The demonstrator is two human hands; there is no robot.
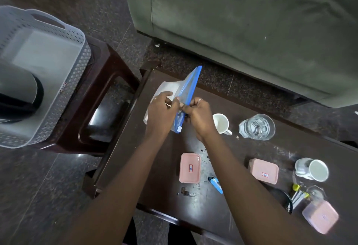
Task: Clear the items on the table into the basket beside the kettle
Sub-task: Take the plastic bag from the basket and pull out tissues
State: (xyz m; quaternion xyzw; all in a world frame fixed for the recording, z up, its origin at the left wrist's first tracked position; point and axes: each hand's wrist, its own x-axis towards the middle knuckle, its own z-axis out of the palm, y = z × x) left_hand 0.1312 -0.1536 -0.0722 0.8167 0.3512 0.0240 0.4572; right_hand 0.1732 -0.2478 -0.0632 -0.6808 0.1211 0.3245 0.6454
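A clear zip bag with a blue seal strip is held up over the far left end of the dark table. My left hand and my right hand both pinch it at its blue edge, close together. White paper lies behind the bag. The grey perforated basket stands on a dark stool at the left, with the kettle beside it at the frame's left edge.
On the table are a white cup, a glass of water, three pink lidded boxes, a blue lighter, a white mug and small tools. A green sofa stands beyond.
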